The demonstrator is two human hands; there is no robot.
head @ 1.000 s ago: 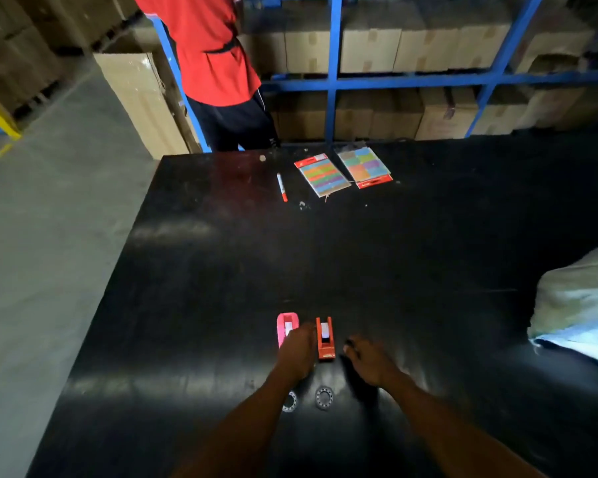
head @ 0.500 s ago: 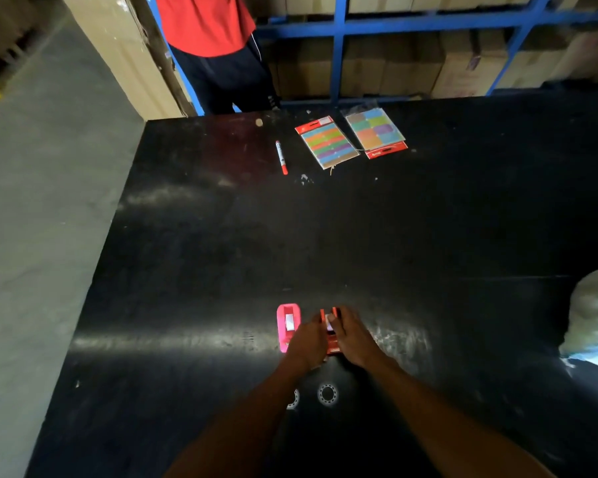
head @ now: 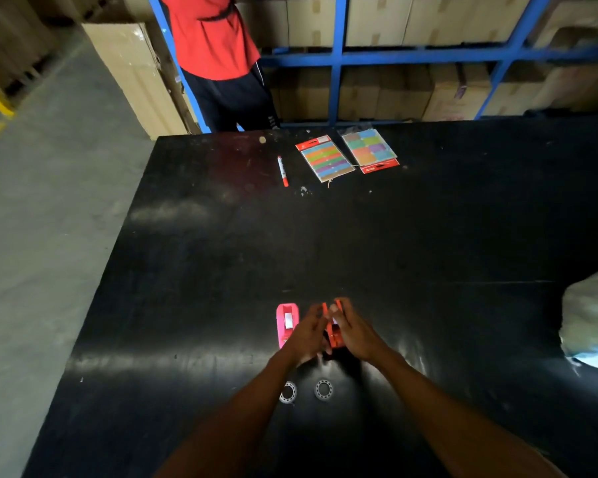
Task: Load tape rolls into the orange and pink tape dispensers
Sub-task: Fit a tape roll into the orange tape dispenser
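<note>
The orange tape dispenser (head: 334,334) is near the front middle of the black table (head: 428,236), held between both hands. My left hand (head: 308,334) grips its left side and my right hand (head: 354,331) grips its right side, fingers curled over the top. Most of the dispenser is hidden by them. The pink tape dispenser (head: 286,324) lies flat just left of my left hand, untouched. Two clear tape rolls lie closer to me: one (head: 288,392) partly behind my left forearm, the other (head: 323,389) between my forearms.
A red marker (head: 282,170) and two packs of coloured sticky notes (head: 324,157) (head: 370,150) lie at the table's far edge. A person in a red shirt (head: 215,39) stands behind the table by blue shelving with cartons. A pale sack (head: 590,312) sits at the right edge.
My right hand moved left from the bare table onto the orange dispenser, and both hands now grip it. The pink dispenser and the rolls stayed put.
</note>
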